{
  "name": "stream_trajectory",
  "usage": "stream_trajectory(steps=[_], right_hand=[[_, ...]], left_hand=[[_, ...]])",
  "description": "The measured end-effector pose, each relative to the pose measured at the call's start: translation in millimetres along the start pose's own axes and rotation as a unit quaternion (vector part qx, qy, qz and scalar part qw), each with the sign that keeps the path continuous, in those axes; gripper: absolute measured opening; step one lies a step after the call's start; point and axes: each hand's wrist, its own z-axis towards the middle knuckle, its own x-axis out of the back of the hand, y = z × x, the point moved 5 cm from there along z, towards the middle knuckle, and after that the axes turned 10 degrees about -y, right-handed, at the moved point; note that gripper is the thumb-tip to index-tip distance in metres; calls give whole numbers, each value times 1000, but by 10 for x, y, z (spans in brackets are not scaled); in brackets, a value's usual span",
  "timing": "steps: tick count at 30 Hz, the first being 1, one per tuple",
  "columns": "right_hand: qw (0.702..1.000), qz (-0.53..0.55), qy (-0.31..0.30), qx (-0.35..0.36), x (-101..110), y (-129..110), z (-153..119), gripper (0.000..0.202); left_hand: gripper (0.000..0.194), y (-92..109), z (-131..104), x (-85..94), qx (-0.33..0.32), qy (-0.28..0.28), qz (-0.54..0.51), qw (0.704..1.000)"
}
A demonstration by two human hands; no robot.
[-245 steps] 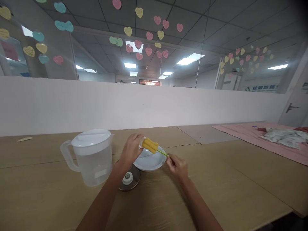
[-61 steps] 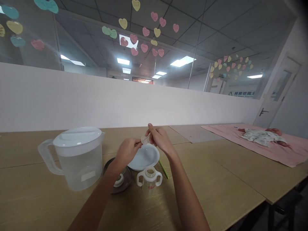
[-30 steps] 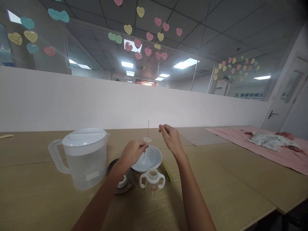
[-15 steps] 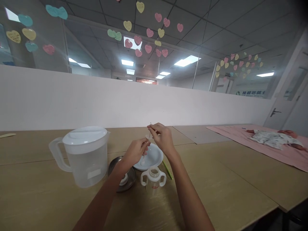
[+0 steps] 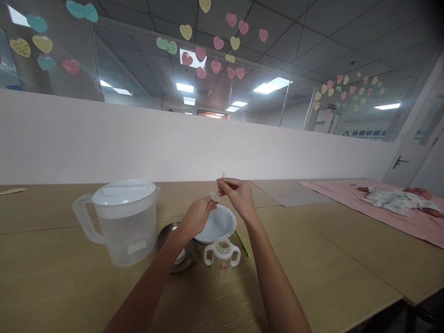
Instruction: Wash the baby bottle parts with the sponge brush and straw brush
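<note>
Ctr frame: R hand [image 5: 240, 195] pinches thin wire [image 5: 217, 191], slanting dn-left to clear teat [image 5: 213, 196] gripped by L hand [image 5: 197, 217].

The left hand [image 5: 197, 218] hides part of the small clear piece [image 5: 214, 196].

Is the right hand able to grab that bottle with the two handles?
Probably not right away: the right hand is pinching a thin looped wire. Otherwise the way looks free; nothing covers the two-handled bottle standing upright on the table.
</note>
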Motion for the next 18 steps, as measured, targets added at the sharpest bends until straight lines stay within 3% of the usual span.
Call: stream_trajectory(steps=[6, 11, 18], right_hand=[[997, 63, 34, -1, 7, 41, 5, 27], [993, -92, 37, 64, -35, -43, -25, 24], [971, -214, 11, 111, -51, -162, -72, 25]], left_hand=[[33, 14, -8, 46, 10, 23, -27, 999], [33, -25, -18, 55, 38, 33, -50, 997], [36, 9, -38, 107, 62, 29, 74, 995]])
